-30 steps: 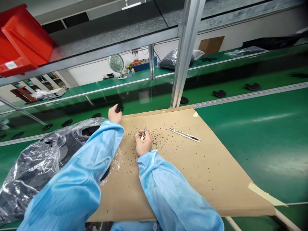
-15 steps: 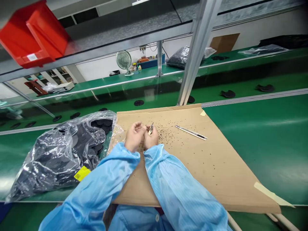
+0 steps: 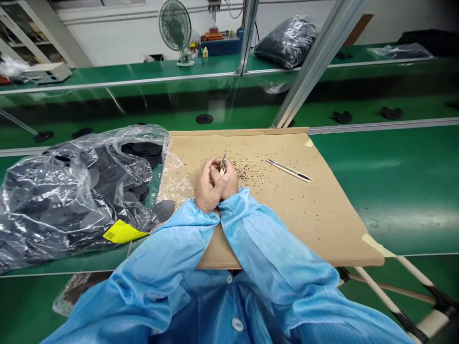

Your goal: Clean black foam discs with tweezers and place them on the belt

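Over the brown cardboard sheet (image 3: pixel 287 224), my two hands meet. My right hand (image 3: pixel 230 180) is closed around a small cutter-like tool (image 3: pixel 223 165) with narrow metal jaws and a cream handle; its tip points away from me. Against it presses my left hand (image 3: pixel 208 185), fingers curled; whatever they hold is hidden. Small black bits (image 3: pixel 245 172) lie scattered around and beyond my hands. A loose black oval disc (image 3: pixel 164 210) with faint raised marks rests beside my left sleeve, near the plastic bag's edge.
A large clear bag (image 3: pixel 71 205) of black discs, with a yellow label (image 3: pixel 124 232), fills the left side. A slim craft knife (image 3: pixel 289 171) lies right of my hands. Behind the cardboard runs a green channel with black pieces (image 3: pixel 204 119), and a slanted metal post (image 3: pixel 319 62) rises there.
My left hand has closed in against my right, its fingers now curled together. The loose disc beside my left sleeve has come into view. The camera has tilted downward and levelled.
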A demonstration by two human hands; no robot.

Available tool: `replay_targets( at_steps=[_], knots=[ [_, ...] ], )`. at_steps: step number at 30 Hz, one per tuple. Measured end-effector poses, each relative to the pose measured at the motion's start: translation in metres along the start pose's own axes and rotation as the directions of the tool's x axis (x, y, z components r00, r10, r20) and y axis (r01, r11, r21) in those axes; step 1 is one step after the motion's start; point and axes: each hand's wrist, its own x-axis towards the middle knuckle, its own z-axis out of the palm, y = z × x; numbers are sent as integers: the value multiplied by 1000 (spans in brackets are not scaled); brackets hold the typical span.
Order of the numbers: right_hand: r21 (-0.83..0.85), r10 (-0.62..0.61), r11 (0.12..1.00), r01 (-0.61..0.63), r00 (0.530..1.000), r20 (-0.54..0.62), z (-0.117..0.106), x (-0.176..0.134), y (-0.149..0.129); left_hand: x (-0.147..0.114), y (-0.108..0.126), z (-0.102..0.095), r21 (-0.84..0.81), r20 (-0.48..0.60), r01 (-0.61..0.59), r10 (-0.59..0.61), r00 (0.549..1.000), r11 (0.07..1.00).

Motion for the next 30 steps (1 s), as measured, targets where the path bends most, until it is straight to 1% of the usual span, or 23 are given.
replay_targets(
  at_steps=[2, 4, 8, 11, 17, 24, 30],
  knots=[
    [-13, 5, 1000, -5, 1000, 3, 0, 0, 3, -1, 1, -1, 24, 39, -34, 33, 999, 999],
    [-12, -3, 1000, 3, 1000, 10, 0, 1, 5, -2, 3, -1, 33, 49, -39, 37, 998, 999],
    [-2, -3, 1000, 3, 1000, 27, 0, 1, 4, -1, 6, -1, 7, 22, -15, 15, 1000, 1000],
    [-34, -8, 999, 9, 999, 36, 0, 2, 3, 1, 5, -1, 1, 6, -12, 12, 1000, 1000],
    [-84, -45, 995, 51, 997, 65, 0, 3, 6, 1, 4, -2, 14, 28, -36, 36, 999, 999],
    [-68, -1, 998, 7, 996, 88, 1, 3, 4, 1, 0, -2, 5, 0, -7, 7, 1000, 1000],
    [-98, 0, 995, 7, 997, 73, 1, 2, 1, 1, 3, -3, 31, -20, -28, 29, 999, 999]
  ],
)
